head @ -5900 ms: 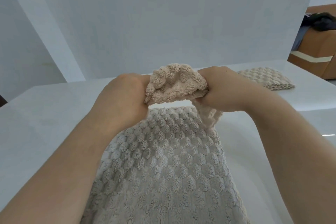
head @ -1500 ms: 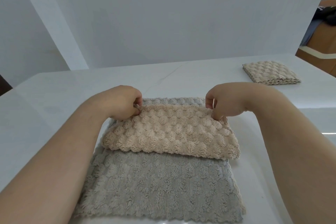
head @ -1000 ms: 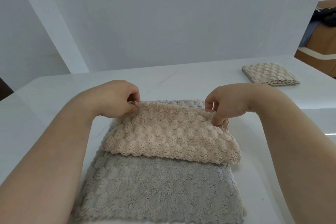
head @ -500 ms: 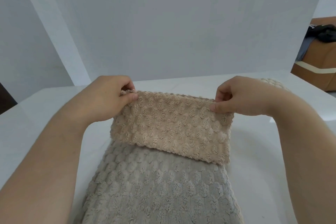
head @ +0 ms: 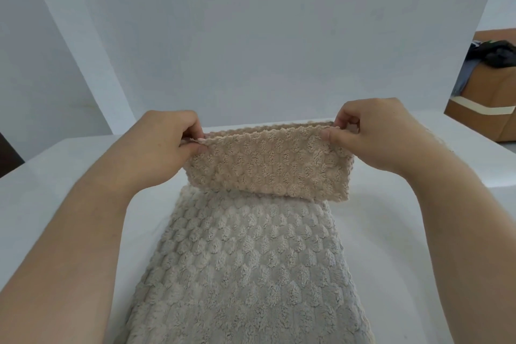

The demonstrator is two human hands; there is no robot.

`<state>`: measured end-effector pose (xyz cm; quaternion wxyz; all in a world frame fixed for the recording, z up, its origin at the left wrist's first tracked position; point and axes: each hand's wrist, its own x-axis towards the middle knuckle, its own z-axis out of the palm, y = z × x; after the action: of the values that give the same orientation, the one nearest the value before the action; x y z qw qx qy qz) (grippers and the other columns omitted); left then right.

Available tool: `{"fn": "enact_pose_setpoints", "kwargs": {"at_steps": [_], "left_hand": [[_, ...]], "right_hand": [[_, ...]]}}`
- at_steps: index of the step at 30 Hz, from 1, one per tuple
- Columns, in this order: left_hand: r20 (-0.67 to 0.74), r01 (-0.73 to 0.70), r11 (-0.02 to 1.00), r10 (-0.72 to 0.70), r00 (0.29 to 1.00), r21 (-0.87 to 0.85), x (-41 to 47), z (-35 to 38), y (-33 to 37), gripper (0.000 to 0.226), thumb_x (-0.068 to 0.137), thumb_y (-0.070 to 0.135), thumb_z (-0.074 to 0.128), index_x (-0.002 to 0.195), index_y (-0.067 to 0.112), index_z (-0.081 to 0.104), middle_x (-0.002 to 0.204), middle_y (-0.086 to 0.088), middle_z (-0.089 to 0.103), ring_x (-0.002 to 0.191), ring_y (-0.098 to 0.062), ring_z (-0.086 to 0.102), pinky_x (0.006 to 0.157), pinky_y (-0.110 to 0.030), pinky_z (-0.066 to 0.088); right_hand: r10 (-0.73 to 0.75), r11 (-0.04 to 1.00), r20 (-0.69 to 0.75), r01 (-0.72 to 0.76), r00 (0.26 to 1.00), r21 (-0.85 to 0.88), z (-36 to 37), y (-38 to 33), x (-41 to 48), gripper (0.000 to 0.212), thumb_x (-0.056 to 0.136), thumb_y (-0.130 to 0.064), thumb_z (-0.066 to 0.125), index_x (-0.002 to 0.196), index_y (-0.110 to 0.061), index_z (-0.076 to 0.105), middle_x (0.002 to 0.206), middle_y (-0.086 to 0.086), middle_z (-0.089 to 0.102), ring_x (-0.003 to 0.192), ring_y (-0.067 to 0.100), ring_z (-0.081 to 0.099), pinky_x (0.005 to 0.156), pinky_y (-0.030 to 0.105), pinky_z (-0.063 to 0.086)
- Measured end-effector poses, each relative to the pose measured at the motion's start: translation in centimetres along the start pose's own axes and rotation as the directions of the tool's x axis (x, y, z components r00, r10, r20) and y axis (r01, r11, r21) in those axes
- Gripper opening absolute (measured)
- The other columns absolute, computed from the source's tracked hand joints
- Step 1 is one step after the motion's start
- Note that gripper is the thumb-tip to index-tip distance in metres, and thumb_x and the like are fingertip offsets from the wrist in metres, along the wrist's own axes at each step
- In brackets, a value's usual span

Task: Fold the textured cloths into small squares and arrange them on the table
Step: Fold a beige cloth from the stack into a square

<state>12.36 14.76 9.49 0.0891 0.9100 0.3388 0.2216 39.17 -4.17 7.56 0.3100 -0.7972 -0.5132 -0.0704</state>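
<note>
- Above the far end of the grey cloth (head: 245,274), a folded beige cloth (head: 268,167) hangs in the air as a wide band with its doubled top edges uppermost.
- Its lower fold overlaps the grey cloth's far edge in this view; whether the two touch cannot be told.
- The grey cloth lies flat on the white table (head: 55,176) and runs from the near edge toward the hands.
- At far right, beyond the table, stands a brown box-like piece (head: 491,103) with a pale strip across it. Dark fabric (head: 494,53) is heaped on top, and its inside is out of sight.
- The left hand (head: 164,148) pinches the beige cloth's top left corner between thumb and curled fingers, with its back toward the camera.
- The right hand (head: 371,134) pinches the top right corner, thumb on the near face and fingers curled behind.
- Both hands are raised at about the same height, well apart, with the cloth stretched between them.
</note>
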Motion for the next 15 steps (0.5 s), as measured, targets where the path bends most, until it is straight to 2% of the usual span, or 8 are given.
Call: {"fn": "enact_pose_setpoints", "kwargs": {"at_steps": [8, 11, 15], "left_hand": [[-0.039, -0.028, 0.999, 0.027, 0.999, -0.023, -0.01, 0.18, 0.11, 0.008, 0.093, 0.028, 0.072, 0.093, 0.027, 0.064, 0.079, 0.01, 0.063, 0.069, -0.004, 0.058, 0.057, -0.022, 0.038], [-0.016, -0.047, 0.999, 0.047, 0.999, -0.026, -0.02, 0.04, -0.18, 0.015, 0.089, 0.026, 0.076, 0.095, 0.031, 0.063, 0.085, 0.01, 0.065, 0.075, -0.012, 0.064, 0.063, -0.025, 0.048], [0.057, -0.021, 0.999, 0.023, 0.998, -0.037, 0.1, 0.24, -0.58, 0.036, 0.09, 0.016, 0.076, 0.116, 0.036, 0.061, 0.096, 0.016, 0.065, 0.088, -0.005, 0.063, 0.075, -0.027, 0.052]], "right_hand": [[-0.018, 0.999, -0.017, 0.018, 1.0, -0.047, 0.08, 0.45, 0.11, 0.032, 0.088, -0.05, 0.071, 0.08, -0.02, 0.064, 0.073, -0.004, 0.062, 0.075, 0.002, 0.054, 0.06, 0.02, 0.043], [-0.024, 0.999, -0.004, 0.024, 1.0, -0.033, 0.06, 0.43, 0.03, 0.029, 0.089, -0.047, 0.072, 0.082, -0.02, 0.065, 0.075, -0.003, 0.064, 0.074, 0.005, 0.056, 0.062, 0.026, 0.046], [-0.018, 0.999, 0.008, 0.018, 1.0, -0.026, 0.18, 0.41, 0.04, 0.02, 0.091, -0.041, 0.071, 0.089, -0.022, 0.067, 0.078, -0.007, 0.064, 0.078, 0.001, 0.053, 0.063, 0.03, 0.046]]}}
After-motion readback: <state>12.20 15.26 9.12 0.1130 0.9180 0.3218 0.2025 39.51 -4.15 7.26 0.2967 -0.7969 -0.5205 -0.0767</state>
